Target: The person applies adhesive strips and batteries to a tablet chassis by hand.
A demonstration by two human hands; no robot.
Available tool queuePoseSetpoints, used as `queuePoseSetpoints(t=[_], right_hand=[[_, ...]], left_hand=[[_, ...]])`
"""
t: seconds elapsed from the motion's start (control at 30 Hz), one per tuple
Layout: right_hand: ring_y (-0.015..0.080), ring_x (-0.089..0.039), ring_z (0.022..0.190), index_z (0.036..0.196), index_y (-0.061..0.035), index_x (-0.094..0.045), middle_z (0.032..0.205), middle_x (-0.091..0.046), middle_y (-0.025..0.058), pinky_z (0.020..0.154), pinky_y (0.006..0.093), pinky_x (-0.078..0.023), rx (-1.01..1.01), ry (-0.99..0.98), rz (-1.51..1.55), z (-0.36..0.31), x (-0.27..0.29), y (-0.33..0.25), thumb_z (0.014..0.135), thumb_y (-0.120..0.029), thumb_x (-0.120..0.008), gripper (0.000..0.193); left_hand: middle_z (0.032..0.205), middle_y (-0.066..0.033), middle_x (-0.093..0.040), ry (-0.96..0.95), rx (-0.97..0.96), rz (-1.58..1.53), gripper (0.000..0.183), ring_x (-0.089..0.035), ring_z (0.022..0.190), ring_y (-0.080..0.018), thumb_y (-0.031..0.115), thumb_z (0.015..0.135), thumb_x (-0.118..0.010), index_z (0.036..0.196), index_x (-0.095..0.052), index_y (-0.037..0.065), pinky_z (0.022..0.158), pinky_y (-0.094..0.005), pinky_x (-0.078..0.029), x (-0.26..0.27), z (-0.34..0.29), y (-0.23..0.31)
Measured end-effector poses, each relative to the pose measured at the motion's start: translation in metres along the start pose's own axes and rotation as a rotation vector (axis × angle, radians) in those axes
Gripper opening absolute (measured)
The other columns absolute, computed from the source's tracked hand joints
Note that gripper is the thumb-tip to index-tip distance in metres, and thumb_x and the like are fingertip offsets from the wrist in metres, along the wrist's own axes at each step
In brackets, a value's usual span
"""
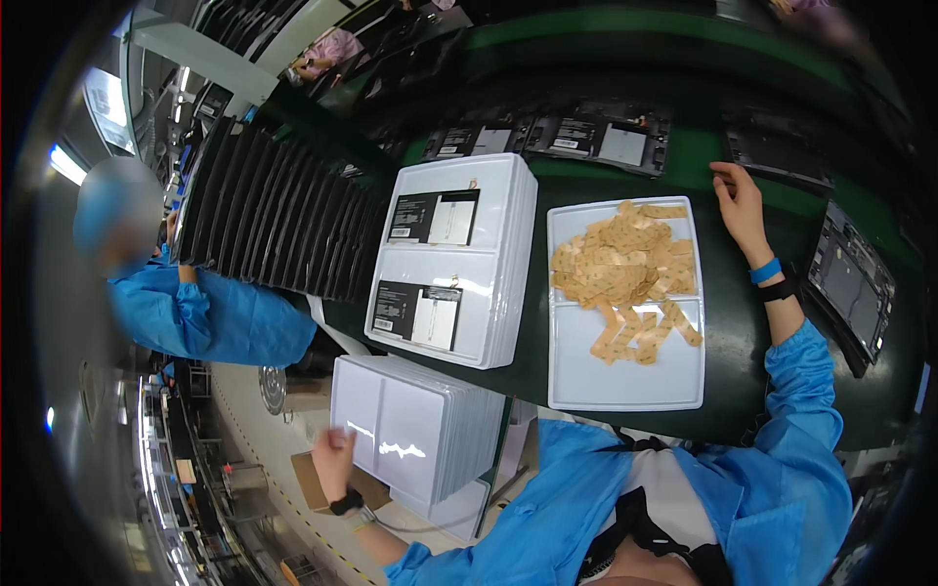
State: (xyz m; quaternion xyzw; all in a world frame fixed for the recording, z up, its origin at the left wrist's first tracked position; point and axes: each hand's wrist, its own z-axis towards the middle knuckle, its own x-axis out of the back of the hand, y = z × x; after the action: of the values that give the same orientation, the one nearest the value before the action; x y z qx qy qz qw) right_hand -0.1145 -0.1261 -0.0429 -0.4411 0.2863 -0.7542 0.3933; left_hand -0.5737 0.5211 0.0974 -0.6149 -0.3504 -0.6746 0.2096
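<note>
L hand was small & a bit blurry, fingers curled at the L edge of the lower tray stack; cdn't tell if they touched or pinched it. R hand, fingers loosely spread w/ nothing visible in them, hung over the dark counter nr a dark shell, itself dim. Co-worker at L was blurred, partly behind a rack.

Count: 2 batteries atop the upper tray stack, 1 per compartment; 1 tray of tan strips, overlapping, so no exact no.; 2 battery-fitted shells at back.
</note>
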Motion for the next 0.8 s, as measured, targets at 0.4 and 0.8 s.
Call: queuePoseSetpoints(t=[0.4,0.8], right_hand=[[0.0254,-0.072,0.084,0.11,-0.0014,-0.07,0.102,-0.07,0.016,0.074,0.0337,-0.057,0.022,0.064,0.072,-0.006,0.0,-0.003,0.091,0.001,-0.06,0.021],[0.0157,-0.072,0.084,0.119,0.0014,-0.066,0.104,-0.076,0.0112,0.081,0.0298,-0.059,-0.027,-0.056,0.497,0.025,0.03,-0.088,0.095,-0.003,-0.06,0.026]], left_hand=[[0.106,-0.0116,-0.056,-0.237,-1.008,0.022,0.085,-0.057,0.11,-0.0335,0.031,0.035,-0.104,0.106,-0.066,0.004,0.097,-0.0417,-0.051,-0.026,0.147,0.255],[0.098,-0.0011,-0.065,-0.235,-0.951,-0.76,0.06,-0.061,0.09,-0.007,-0.013,0.089,-0.07,0.144,-0.051,0.002,0.084,-0.0201,-0.05,-0.008,0.129,0.359]])
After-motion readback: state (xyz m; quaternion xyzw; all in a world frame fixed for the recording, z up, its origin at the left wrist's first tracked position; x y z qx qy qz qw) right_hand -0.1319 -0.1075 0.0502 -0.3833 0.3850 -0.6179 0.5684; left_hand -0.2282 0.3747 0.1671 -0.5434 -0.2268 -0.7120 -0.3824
